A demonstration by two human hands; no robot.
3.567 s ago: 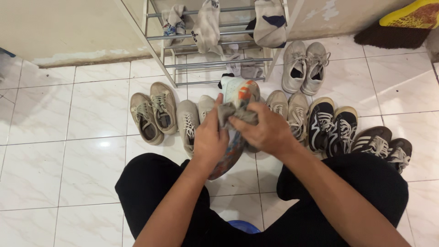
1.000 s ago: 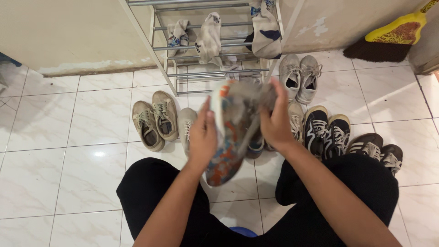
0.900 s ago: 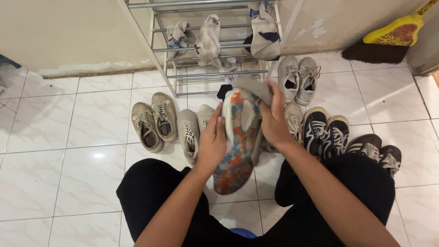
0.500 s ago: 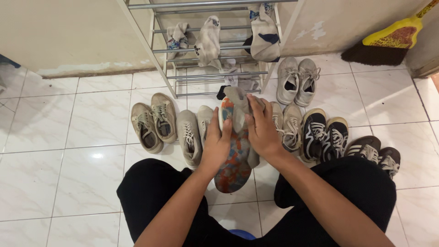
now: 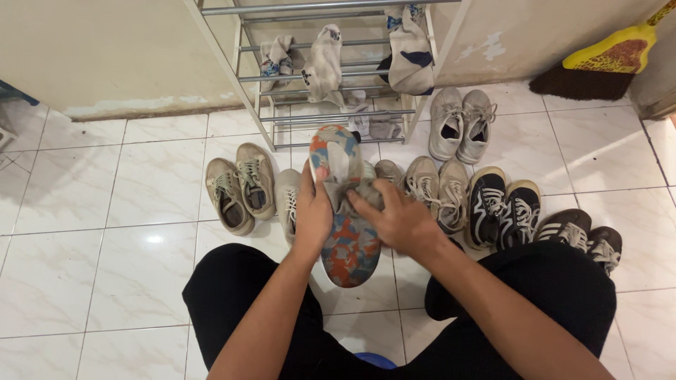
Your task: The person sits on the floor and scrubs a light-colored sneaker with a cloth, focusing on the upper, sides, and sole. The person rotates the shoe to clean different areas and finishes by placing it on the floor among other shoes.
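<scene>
A shoe with an orange, blue and grey patterned sole is held sole-up in front of me, over my lap. My left hand grips its left edge. My right hand presses a grey cloth against the middle of the sole. The shoe's upper is hidden below the sole.
Pairs of shoes line the white tiled floor: beige ones at left, light ones by the rack, black-and-white ones, brown ones. A metal shoe rack with socks hung on it stands against the wall. A yellow broom lies at far right.
The shoe was turned from upright and raised to lying sole-up and lower. My right hand slid from the toe end down to the middle of the sole with the cloth.
</scene>
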